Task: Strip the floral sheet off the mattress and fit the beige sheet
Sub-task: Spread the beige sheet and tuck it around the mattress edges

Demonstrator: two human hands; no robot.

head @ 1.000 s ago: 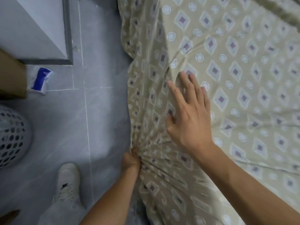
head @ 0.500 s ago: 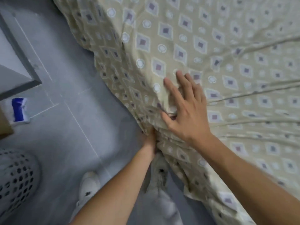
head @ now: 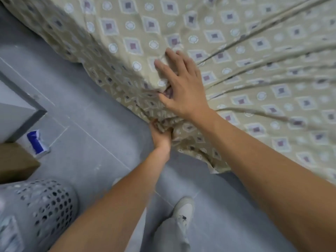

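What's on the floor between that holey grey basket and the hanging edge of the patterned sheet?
Only bare grey floor tiles lie between the basket and the sheet, apart from the left forearm crossing above, as the head view shows.

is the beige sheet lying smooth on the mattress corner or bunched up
Bunched. The beige sheet gathers into folds at the corner where the left hand grips it; the right hand presses flat on top.

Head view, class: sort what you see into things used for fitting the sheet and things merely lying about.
Job: beige sheet; left hand gripping its bunched corner; right hand pressing flat on top.
Lying about: perforated basket; blue-and-white packet; brown box.
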